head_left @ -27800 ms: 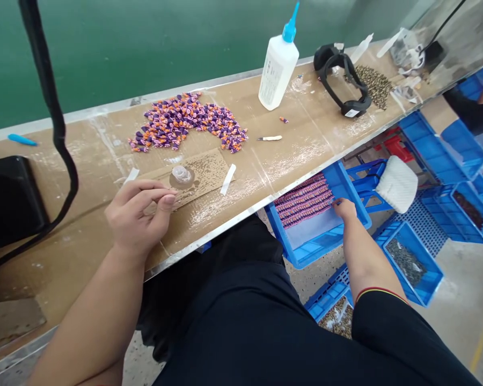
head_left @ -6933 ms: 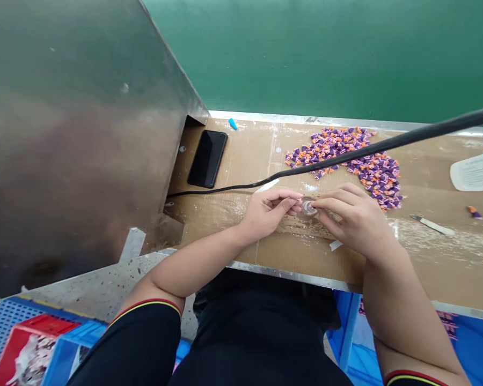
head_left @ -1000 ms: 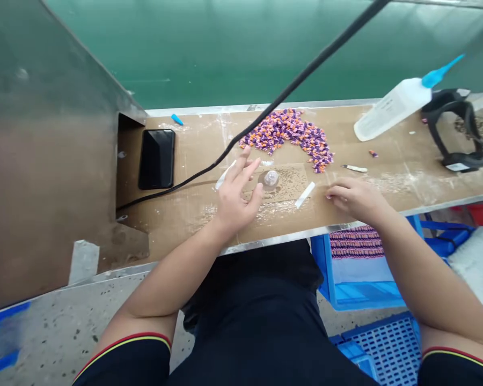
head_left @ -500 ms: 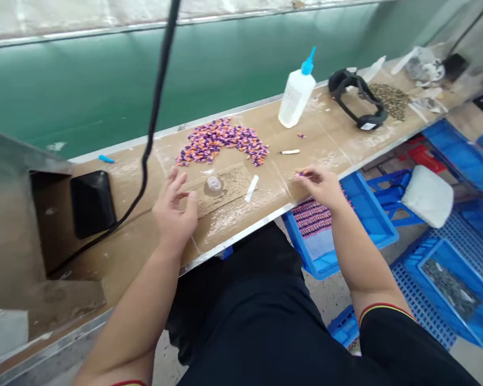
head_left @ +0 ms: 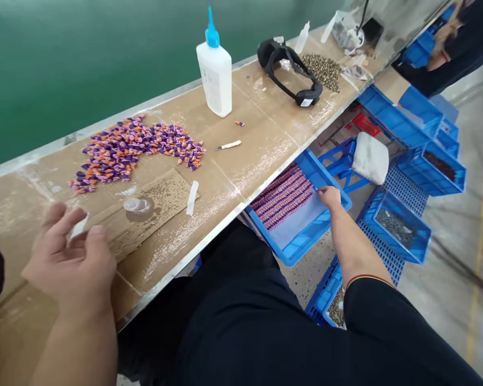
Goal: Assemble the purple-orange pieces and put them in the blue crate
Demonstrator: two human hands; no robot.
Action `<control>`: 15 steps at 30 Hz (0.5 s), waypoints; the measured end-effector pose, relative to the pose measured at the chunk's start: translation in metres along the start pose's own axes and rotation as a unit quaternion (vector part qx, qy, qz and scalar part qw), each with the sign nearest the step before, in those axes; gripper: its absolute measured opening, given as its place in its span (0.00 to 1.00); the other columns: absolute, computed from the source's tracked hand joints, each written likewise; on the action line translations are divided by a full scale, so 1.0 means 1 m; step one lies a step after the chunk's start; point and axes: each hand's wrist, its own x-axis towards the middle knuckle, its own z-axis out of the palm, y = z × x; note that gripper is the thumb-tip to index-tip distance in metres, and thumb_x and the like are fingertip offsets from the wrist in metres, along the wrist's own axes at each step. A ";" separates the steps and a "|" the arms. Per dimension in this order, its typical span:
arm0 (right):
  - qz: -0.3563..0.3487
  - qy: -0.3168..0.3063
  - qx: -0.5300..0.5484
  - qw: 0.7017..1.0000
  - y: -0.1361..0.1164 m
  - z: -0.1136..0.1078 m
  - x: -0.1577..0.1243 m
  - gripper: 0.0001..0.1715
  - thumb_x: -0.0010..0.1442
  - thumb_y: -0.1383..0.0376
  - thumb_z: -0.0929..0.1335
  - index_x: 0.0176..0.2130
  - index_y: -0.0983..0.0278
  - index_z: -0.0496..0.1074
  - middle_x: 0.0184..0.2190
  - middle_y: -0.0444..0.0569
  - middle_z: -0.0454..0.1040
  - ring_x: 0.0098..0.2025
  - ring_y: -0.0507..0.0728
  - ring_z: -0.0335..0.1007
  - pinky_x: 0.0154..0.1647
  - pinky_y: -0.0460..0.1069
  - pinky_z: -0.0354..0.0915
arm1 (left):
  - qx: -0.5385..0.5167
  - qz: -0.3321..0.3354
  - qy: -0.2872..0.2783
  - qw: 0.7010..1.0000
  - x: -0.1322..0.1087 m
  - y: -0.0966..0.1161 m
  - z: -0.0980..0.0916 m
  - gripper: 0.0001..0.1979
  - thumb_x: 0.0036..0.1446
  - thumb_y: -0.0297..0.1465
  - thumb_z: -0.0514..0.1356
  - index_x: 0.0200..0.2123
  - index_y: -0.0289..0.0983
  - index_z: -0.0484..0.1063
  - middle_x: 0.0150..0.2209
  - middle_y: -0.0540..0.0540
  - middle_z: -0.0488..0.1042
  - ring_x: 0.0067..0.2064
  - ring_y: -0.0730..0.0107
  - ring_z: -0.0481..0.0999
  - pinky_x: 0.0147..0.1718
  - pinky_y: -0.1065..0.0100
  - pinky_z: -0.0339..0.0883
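Observation:
My left hand (head_left: 70, 257) hangs open above the bench's cardboard, fingers apart, next to a white paper strip (head_left: 79, 227). Beyond it lie a speckled cardboard piece (head_left: 161, 206) with a clear round plastic cap (head_left: 137, 205) on it and a second white strip (head_left: 192, 197). A heap of small purple-and-orange pieces (head_left: 132, 153) spreads behind them. Below the bench edge, my right hand (head_left: 329, 197) reaches into a blue plastic crate (head_left: 306, 249), its fingertips at the end of purple-and-pink striped rows (head_left: 282, 190). Anything between those fingers is hidden.
A glue bottle with a blue nozzle (head_left: 214, 67), a white-handled knife (head_left: 228, 145), a black strap (head_left: 290, 75) and a brown heap of small pieces (head_left: 322, 72) stand on the bench. More blue crates sit on the floor at right. A person (head_left: 446, 48) stands far right.
My right hand has dropped from the bench top into the crate, and the small purple piece between its fingers no longer shows. My left hand has moved away from the cardboard, and the view has swung.

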 end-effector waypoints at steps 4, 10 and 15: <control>-0.008 -0.035 -0.064 0.997 0.001 0.007 0.018 0.20 0.75 0.54 0.75 0.57 0.64 0.80 0.60 0.56 0.81 0.61 0.63 0.80 0.65 0.64 0.77 | 0.011 0.008 0.051 0.999 -0.001 0.007 0.006 0.26 0.44 0.37 0.71 0.50 0.48 0.88 0.62 0.47 0.84 0.66 0.28 0.82 0.66 0.20 0.75; -0.020 -0.068 -0.124 0.990 0.000 0.012 0.032 0.21 0.75 0.53 0.75 0.59 0.64 0.79 0.60 0.56 0.81 0.60 0.63 0.81 0.63 0.64 0.78 | 0.025 -0.029 0.097 0.995 0.008 -0.002 0.015 0.34 0.34 0.43 0.67 0.45 0.29 0.85 0.59 0.27 0.84 0.61 0.27 0.84 0.65 0.22 0.75; -0.030 -0.079 -0.143 0.986 0.002 0.014 0.036 0.21 0.75 0.54 0.75 0.59 0.65 0.79 0.59 0.56 0.81 0.59 0.63 0.81 0.61 0.63 0.79 | 0.028 -0.016 0.102 0.994 0.012 -0.018 0.014 0.36 0.31 0.47 0.67 0.44 0.30 0.84 0.58 0.27 0.84 0.60 0.33 0.84 0.62 0.29 0.79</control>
